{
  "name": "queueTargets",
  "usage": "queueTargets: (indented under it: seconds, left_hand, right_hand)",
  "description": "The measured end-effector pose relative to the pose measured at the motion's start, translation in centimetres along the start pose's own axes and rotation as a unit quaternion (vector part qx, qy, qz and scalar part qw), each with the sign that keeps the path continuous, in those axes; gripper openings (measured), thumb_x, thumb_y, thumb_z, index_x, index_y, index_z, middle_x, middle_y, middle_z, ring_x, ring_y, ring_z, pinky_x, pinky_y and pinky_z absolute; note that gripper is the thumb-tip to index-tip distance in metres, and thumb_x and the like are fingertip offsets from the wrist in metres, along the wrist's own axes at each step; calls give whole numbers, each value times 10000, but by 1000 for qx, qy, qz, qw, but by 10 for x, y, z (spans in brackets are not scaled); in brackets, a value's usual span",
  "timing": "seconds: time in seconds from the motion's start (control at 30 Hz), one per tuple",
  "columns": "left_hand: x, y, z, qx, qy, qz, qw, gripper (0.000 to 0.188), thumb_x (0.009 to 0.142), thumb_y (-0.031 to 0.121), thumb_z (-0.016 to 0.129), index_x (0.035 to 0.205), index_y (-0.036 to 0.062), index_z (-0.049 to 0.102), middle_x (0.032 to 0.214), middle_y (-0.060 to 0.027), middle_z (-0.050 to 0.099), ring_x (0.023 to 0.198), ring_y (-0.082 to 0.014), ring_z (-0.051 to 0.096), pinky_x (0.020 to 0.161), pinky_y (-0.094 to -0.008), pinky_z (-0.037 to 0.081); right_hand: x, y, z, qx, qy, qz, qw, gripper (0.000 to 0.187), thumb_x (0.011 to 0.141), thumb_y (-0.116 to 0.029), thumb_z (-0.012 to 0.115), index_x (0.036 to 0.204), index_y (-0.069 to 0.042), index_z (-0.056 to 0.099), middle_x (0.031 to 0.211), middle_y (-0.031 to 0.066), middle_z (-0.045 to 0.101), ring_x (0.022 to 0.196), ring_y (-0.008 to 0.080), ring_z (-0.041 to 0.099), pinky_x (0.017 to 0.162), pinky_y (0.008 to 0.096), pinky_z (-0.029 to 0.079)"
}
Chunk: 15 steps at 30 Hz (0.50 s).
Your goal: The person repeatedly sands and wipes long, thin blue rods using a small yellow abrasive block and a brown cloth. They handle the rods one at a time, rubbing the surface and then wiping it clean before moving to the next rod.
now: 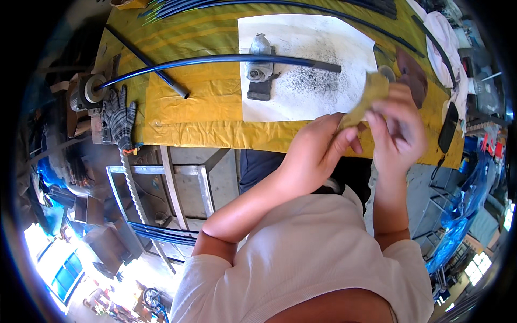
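L hand (312, 151): fingers narrow, pinching the lower end of a yellowish strip (372, 92). R hand (401, 129): fingers curled, tips on the same strip a bit higher; blurry, so exact grip's hard to see. Strip's btwn the two sets of fingers, wider end sticking up past them, away from the body.

Hands are at the near edge of the yellow-covered bench (199, 125). White paper (291, 110) w/ dark specks lies just beyond L fingers. On it, up & left of L fingers, a grey metal clamp (260, 47) w/ dark base. Long blue-black rod (204, 60) runs over the clamp, dark tip above the paper, beyond L fingers; its other end, far left of fingers, meets a round grey wheel (96, 88). Striped glove (118, 114) near the wheel. Dark tube (171, 82) crosses the rod, also left of fingers. Brown piece (413, 78) just past R fingers; black oblong item (448, 128) w/ cord to their right. Pale cloth (442, 32) farther off, beyond R fingers.
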State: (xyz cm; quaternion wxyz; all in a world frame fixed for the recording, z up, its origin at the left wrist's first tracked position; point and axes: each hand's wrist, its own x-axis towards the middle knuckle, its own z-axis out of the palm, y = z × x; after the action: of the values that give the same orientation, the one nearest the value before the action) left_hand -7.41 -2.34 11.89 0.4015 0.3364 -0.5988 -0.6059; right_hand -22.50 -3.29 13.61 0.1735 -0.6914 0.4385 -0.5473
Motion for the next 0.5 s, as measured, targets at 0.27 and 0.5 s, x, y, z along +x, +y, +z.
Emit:
queueTargets:
  seconds: [0.27,0.5]
  left_hand:
    - [31,-42,-6,-198,35,-155,967,282,972,186,398,861,-38,528,720,-80,604,642,-119,565,610,-254,483]
    - [40,-53,-10,-247,51,-196,948,284,973,197,395,862,-28,527,712,-64,588,613,-106,552,575,-236,473]
  right_hand:
    - [20,44,27,-204,-63,1,977,344,627,-70,746,958,-66,654,881,69,630,848,252,561,738,335,452]
    - [19,49,38,-203,-75,24,976,296,611,-69,742,889,-40,643,816,76,619,798,242,578,671,321,476]
